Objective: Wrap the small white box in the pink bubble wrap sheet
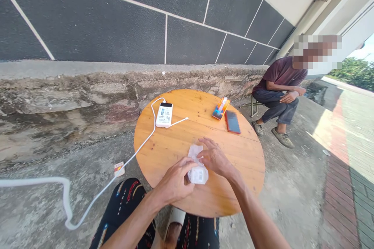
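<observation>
Outdoors, a round wooden table [248,151] is set beside a dark tiled wall [117,19]. A white packet [200,174] is laid flat near the table's front edge. Its near end is pinched by the left hand [175,182], likely so that it cannot slide. The right hand [215,158] is spread wide, with fingertips set on the far end, probably to flatten it. A power bank [164,114] with a white cable [140,148] is placed farther back, well apart from the hands. An orange pack [221,107] and a phone [233,122] are laid near a seated person [277,85], perhaps for easy reach.
</observation>
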The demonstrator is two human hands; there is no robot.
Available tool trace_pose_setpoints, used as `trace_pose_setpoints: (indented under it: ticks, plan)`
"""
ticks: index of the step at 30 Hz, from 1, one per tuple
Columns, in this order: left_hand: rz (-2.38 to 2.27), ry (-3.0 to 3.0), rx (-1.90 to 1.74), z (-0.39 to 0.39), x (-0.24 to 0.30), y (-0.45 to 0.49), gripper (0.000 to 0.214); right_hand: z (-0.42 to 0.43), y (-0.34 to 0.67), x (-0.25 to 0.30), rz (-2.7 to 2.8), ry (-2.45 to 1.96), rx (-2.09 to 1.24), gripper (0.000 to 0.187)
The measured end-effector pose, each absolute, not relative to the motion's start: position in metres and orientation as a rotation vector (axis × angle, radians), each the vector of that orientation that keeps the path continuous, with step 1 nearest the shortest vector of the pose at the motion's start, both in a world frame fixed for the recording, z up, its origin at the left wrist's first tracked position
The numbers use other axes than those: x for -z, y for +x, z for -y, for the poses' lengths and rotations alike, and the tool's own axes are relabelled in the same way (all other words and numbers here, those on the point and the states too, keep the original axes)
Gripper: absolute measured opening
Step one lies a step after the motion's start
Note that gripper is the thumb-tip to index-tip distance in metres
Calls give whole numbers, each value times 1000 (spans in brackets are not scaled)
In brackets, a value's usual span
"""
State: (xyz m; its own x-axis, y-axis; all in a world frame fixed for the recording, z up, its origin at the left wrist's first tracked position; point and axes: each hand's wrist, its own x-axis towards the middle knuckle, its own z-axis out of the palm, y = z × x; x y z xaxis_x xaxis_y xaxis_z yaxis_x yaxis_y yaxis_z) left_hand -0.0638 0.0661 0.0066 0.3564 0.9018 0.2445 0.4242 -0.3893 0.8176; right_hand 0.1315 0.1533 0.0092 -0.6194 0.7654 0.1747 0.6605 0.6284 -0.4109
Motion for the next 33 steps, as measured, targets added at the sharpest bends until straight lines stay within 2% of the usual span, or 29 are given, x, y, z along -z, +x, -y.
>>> trace_pose_setpoints:
  ticks: [11, 17, 25, 33]
  plan:
    - [-1158, 1915, -898, -72, -6, -63, 53, -152, 141, 13, 2429, -1042, -518, 17]
    - [-1202, 1842, -697, -86, -23, -65, 41, -152, 142, 17, 2357, -1008, -665, 20]
    - [-1129, 1670, -525, -112, -27, -71, 25, -154, 145, 13, 2401, -964, -657, 31]
    - [-1134, 1718, -491, -127, -21, -73, 16, -159, 145, 19, 2390, -1014, -711, 27]
